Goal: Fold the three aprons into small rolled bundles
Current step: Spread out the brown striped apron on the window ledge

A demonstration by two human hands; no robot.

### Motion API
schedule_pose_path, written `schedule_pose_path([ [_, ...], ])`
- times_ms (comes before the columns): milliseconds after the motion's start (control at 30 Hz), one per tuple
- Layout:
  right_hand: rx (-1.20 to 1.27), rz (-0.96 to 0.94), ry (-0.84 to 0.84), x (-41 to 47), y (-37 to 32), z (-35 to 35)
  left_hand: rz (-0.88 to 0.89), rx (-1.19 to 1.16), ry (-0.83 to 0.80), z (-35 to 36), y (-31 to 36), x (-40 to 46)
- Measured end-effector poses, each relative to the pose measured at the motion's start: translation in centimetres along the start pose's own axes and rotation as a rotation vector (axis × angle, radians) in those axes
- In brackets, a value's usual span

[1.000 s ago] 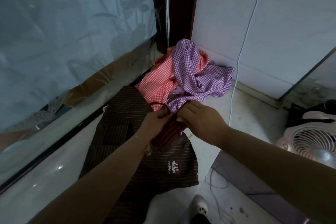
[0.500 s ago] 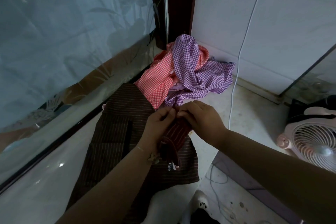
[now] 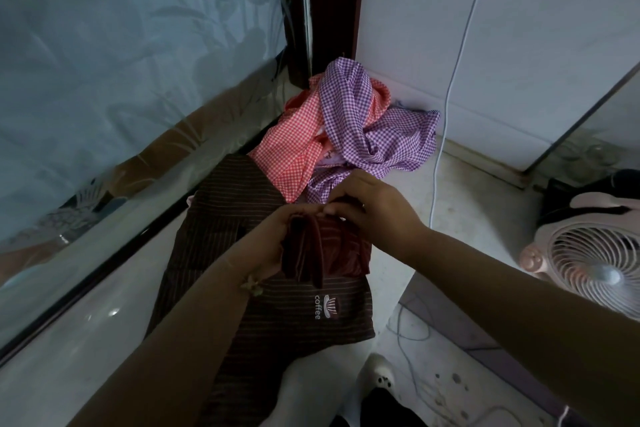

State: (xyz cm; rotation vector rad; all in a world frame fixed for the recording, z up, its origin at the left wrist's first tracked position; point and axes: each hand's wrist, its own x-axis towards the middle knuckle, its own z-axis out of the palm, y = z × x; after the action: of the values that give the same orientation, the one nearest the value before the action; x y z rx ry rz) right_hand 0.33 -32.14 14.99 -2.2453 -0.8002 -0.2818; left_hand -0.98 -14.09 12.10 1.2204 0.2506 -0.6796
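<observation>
Centre of the frame: brown striped apron [image 3: 242,218] spread flat on the pale floor [image 3: 467,211], "coffee" logo [image 3: 325,307] showing at lower centre. Top part gathered up into a maroon bunch of straps and cloth [image 3: 322,250], lifted off the flat part.

Left hand [image 3: 266,243] curled round the left side of that bunch, clamped on it. Right hand [image 3: 374,208] bent over the top of it, fingertips [image 3: 332,208] meeting the left hand's and pinching the cloth. Both hands close together, touching or nearly so.

Upper centre, in the corner by the dark door frame [image 3: 294,10]: red checked apron [image 3: 294,146] and purple checked apron [image 3: 374,135] heaped together, twisted round each other, not yet folded. Purple cloth's lower edge just beside the right hand.

Right edge: pink fan [image 3: 595,267], white cable [image 3: 446,114] running down the wall to the floor.

Probably early in the first bundle: straps being tucked in before rolling.

Risks from here:
- Bunch slipping loose if either pinch relaxes, with straps spilling out and the roll ending lumpy.
- Purple apron's hem caught up in the grasp, being so near the right hand, and dragged into the roll.
- Flat part skewing on the smooth floor, giving a crooked roll.
- Two checked aprons hard to separate later, wound as they are.
</observation>
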Motion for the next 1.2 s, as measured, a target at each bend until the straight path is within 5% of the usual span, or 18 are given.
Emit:
schedule_pose_path([
  [234,0.248,0.288,-0.338,2.5,-2.1,-1.8,0.25,0.41,-0.069,1.5,1.6,-2.3],
  [367,0.279,0.419,-0.241,1.2,-2.0,-0.6,0.234,0.166,-0.02,2.3,0.1,-2.5],
  [467,0.307,0.504,-0.3,0.5,-1.7,-0.8,0.318,0.226,0.048,2.1,-0.3,-2.1],
  [667,-0.054,0.42,-0.256,0.6,-1.8,-0.6,0.318,0.311,0.18,1.3,0.2,-1.5],
  [801,-0.012,0.126,-0.182,0.2,-1.6,-0.7,0.193,0.03,0.018,0.6,1.6,-1.5],
  [968,0.162,0.156,-0.19,0.3,-1.3,-1.0,0.254,0.24,0.057,0.7,2.8,-2.0],
  [1101,0.317,0.363,-0.246,1.3,-1.2,-1.8,0.454,0.495,0.057,1.1,3.4,-2.2],
  [1201,0.433,0.439,-0.284,1.5,-1.5,-2.3,0.84,0.814,0.126,1.7,3.8,-2.6],
])
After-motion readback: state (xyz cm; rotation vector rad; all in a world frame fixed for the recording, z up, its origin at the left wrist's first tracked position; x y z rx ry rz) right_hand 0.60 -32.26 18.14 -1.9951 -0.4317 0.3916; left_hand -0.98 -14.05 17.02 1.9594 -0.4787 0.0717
